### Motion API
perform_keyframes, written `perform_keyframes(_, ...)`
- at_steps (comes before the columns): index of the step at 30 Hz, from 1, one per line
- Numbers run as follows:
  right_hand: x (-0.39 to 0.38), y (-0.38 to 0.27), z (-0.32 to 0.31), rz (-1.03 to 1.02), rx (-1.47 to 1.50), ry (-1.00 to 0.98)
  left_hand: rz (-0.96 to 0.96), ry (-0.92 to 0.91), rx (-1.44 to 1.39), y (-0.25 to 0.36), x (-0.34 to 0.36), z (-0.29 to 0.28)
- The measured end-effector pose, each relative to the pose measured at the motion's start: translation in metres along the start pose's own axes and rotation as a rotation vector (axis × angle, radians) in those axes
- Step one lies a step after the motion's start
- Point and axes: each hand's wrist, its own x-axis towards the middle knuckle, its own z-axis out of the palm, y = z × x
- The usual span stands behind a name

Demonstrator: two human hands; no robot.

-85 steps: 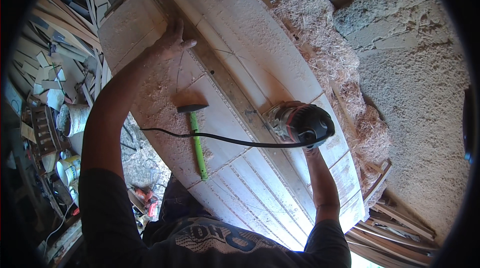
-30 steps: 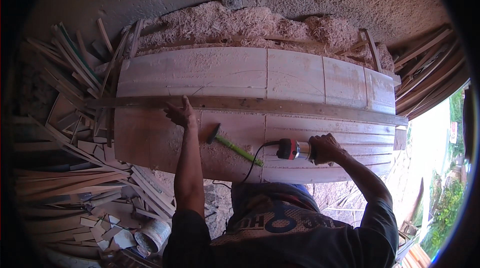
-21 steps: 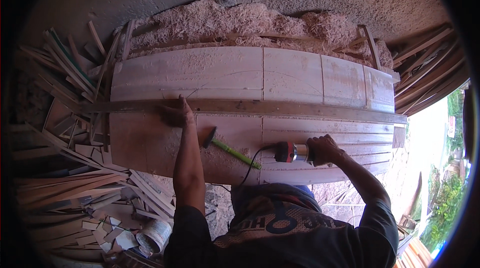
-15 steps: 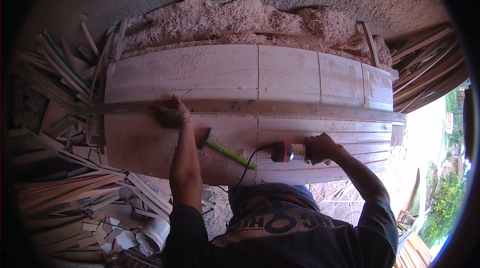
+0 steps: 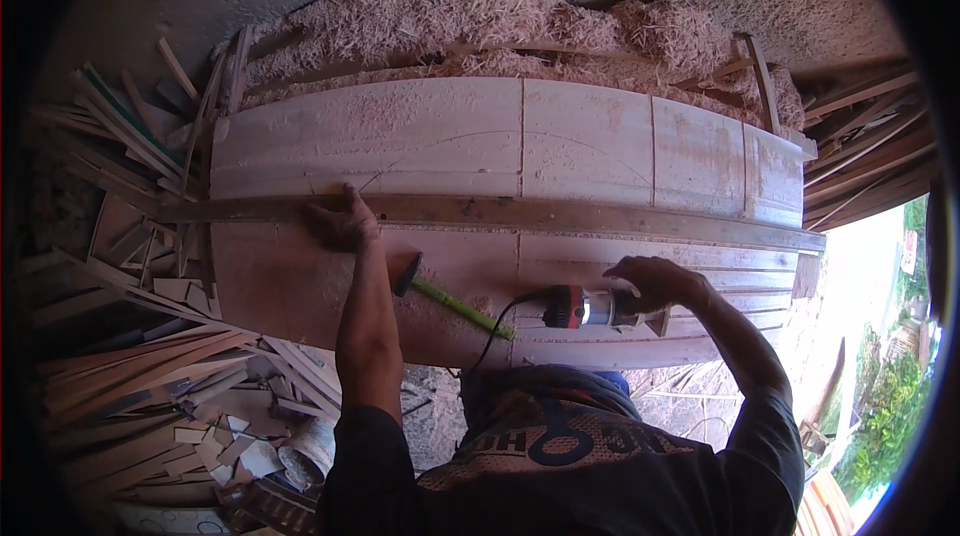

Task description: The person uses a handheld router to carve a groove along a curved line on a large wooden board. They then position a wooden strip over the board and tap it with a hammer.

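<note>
My left hand (image 5: 347,226) is on the long wooden batten (image 5: 560,216) that lies across the pale wooden panel (image 5: 440,151). Its thumb reaches over the batten and its fingers point left along it, gripping it. My right hand (image 5: 662,281) is open, thumb and fingers apart, just beside the base of a handheld router (image 5: 585,307). The router has a red and black end and a silver body, and lies on its side on the panel with its black cord (image 5: 490,344) trailing toward me. Between my arms lies a hammer (image 5: 455,304) with a green handle and dark head.
Parallel grooves run along the panel's right near part, and several dark lines cross its far part. Wood shavings (image 5: 480,11) are heaped behind it. Offcuts (image 5: 150,366) pile up at the left, long boards (image 5: 870,151) lean at the right, and a bucket (image 5: 308,456) lies at lower left.
My right hand has come off the router, its fingers opening and lifting slightly away. The router stays lying on the panel. My left hand keeps its place on the batten.
</note>
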Motion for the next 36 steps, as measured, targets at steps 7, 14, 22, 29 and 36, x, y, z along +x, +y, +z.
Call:
perform_keyframes(7, 0.055, 0.002, -0.017, 0.015, -0.278, 0.631, 0.01, -0.025, -0.008, -0.002, 0.004, -0.001)
perform_keyframes(14, 0.08, 0.017, -0.008, 0.135, -0.313, 0.45, 0.0, -0.077, -0.017, 0.004, -0.001, -0.008)
perform_keyframes(22, 0.089, 0.011, -0.044, 0.102, -0.278, 0.319, 0.001, -0.087, -0.13, -0.009, 0.009, 0.004)
perform_keyframes(29, 0.091, 0.006, -0.037, 0.052, -0.275, 0.237, 0.058, -0.139, -0.737, -0.04, 0.033, 0.015)
perform_keyframes(36, 0.09, -0.008, -0.024, 0.045, -0.428, 0.499, -0.104, -0.066, -0.735, -0.017, 0.042, 0.003)
